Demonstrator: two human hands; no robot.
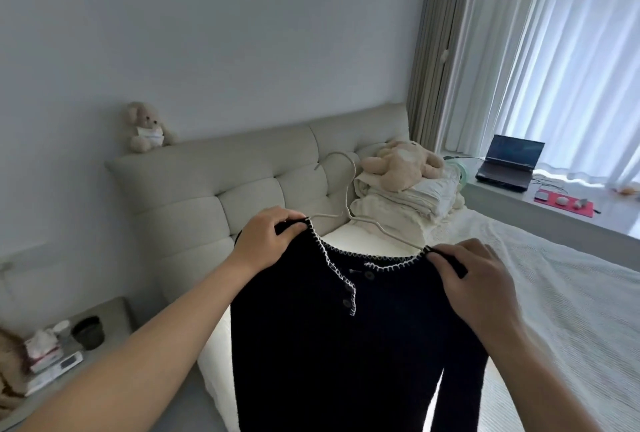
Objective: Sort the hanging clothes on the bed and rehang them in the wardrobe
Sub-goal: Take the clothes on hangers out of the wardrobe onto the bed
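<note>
Above the near bed (540, 293), left hand (266, 241) and right hand (474, 279) pinched the dark white-stitched knit cardigan (332, 345) at its shoulders, apparently to seat it squarely on the pale wire hanger (346, 189).

Both arms outstretched, left hand (268, 241) and right hand (474, 279) each pinching fabric.

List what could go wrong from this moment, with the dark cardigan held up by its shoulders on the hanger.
1. The left hand and right hand pinch only the cardigan shoulders; the pale hanger itself seems unheld and tilted, so it might slip out of the wide neckline.
2. The placket is unbuttoned at the top, so a shoulder could slide off.
3. The hem may drag on the bed.
</note>
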